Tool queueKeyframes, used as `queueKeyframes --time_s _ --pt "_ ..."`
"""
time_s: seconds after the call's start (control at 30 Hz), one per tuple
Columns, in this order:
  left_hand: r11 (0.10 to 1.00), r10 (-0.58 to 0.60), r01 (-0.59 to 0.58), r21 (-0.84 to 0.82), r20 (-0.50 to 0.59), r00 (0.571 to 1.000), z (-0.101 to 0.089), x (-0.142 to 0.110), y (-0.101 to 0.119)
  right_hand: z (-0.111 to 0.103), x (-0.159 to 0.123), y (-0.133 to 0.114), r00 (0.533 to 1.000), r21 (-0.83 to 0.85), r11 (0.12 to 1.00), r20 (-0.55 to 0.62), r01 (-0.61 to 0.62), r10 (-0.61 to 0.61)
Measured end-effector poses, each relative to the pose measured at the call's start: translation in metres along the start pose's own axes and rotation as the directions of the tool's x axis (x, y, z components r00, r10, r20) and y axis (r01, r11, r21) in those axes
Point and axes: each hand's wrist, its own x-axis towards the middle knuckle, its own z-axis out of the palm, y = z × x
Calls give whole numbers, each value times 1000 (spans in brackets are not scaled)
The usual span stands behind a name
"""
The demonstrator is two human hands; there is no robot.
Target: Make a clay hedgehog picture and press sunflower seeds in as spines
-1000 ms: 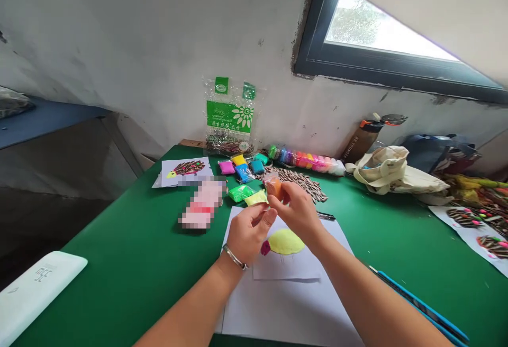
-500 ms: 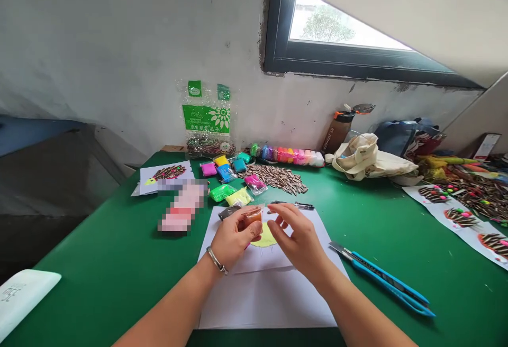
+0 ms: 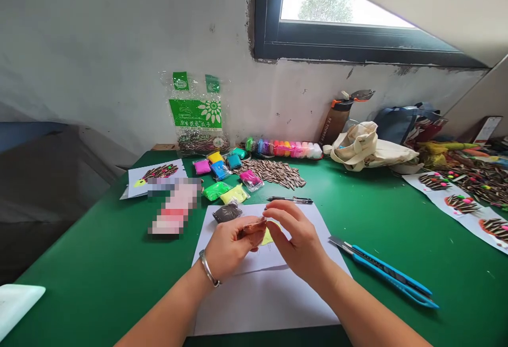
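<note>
Flattened reddish-brown modelling clay (image 3: pixel 254 226) pinched in the left hand (image 3: pixel 232 246)

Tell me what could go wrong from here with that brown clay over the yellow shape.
The brown clay pinched in the left hand, close to the right hand, sits just above the yellow clay shape on the paper sheet. If it slips, it might stick to the yellow and smear it. The blue-handled craft knife lies near the right forearm with its blade apparently uncovered, so a wide arm movement could catch it.
</note>
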Motion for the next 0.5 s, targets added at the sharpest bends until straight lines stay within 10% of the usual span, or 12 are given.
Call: queueKeyframes --time_s 0.5 --pt "999 -34 34 3 34 999 -2 -2 -6 -1 -1 -1 996 4 1000 92 -14 14"
